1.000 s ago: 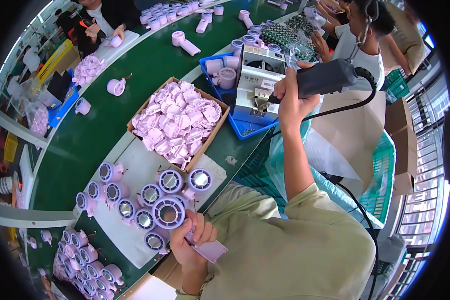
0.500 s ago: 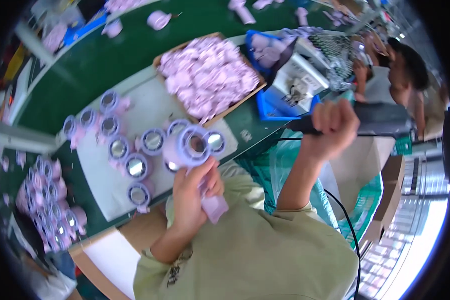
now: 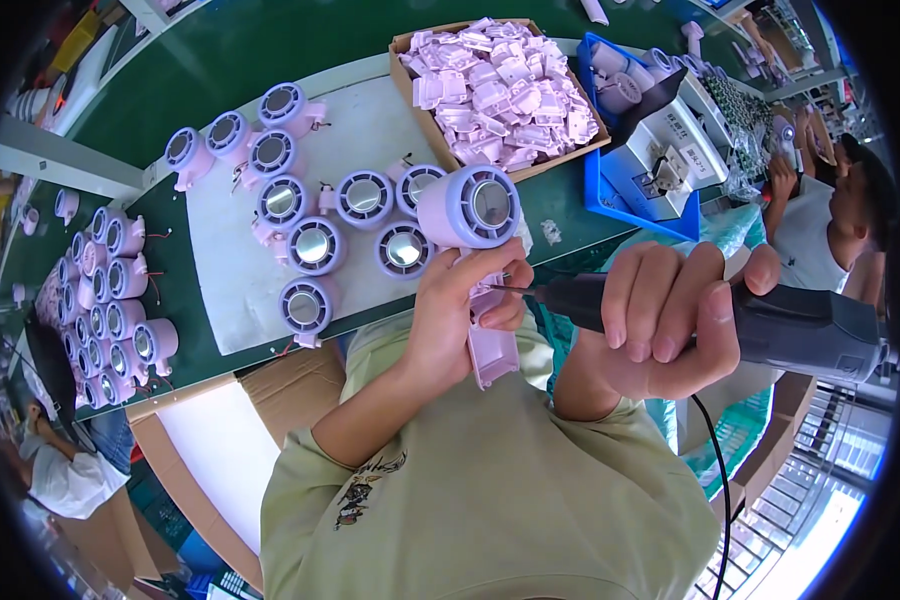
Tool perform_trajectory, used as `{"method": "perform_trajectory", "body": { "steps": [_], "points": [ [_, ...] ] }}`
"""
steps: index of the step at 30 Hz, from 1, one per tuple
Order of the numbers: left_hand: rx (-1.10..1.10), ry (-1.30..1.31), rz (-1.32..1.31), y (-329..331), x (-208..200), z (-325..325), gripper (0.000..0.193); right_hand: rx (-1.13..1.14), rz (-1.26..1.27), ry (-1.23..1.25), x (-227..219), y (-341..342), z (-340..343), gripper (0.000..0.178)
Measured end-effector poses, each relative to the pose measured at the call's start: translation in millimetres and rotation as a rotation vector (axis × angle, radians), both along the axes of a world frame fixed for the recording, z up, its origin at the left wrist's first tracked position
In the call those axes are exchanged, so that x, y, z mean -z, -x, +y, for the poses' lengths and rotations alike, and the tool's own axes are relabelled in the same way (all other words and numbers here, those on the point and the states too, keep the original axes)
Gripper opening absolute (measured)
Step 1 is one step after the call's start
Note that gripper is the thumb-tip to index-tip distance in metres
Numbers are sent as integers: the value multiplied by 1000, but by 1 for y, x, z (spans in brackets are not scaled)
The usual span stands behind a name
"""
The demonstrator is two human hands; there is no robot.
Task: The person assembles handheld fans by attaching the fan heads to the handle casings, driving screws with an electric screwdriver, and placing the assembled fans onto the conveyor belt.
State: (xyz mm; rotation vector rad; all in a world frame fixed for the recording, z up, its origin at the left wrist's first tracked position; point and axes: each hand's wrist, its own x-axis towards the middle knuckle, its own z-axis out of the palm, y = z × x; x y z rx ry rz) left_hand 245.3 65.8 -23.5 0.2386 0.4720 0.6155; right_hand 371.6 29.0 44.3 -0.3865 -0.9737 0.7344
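My left hand (image 3: 448, 318) is closed around the handle of a lilac handheld fan (image 3: 440, 208). Its round ringed head with a silver centre points up and away. The handle shell (image 3: 494, 352) is open, showing its hollow inside. A dark grey electric screwdriver (image 3: 808, 328) lies across my right hand (image 3: 665, 315), whose fingers wrap its body. The thin bit reaches left to the fan's handle near my left fingertips; whether it touches a screw I cannot tell. Several similar fan heads (image 3: 313, 246) stand on the white mat (image 3: 232, 300) beyond my left hand.
A cardboard box (image 3: 402, 85) of pink handle shells stands at the back. Right of it, a blue bin (image 3: 610, 213) holds a white box with small metal parts. More fan units (image 3: 125, 318) are piled at left. A black cable (image 3: 715, 450) hangs at right; a co-worker (image 3: 820, 220) sits beyond.
My right hand has brought the screwdriver down and left to the fan's handle. The fan in my left hand has turned so its handle's open side shows. The head view has shifted.
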Motion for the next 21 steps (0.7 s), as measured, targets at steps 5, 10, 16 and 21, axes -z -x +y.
{"method": "perform_trajectory", "body": {
  "steps": [5, 10, 16, 21],
  "points": [
    [-27, -19, 19, -2, -4, 1, 14, 14, 24, 26, 2, 3, 4, 23],
    [-88, 19, 106, -6, -8, -3, 21, 57, 32, 49, 4, 8, 5, 22],
    [-94, -18, 168, -8, -10, -9, 14, 7, 9, 21, 7, 6, 0, 21],
    [-128, 6, 159, -8, -11, -8, 19, 11, 40, 31, 9, 7, -2, 22]
  ]
}}
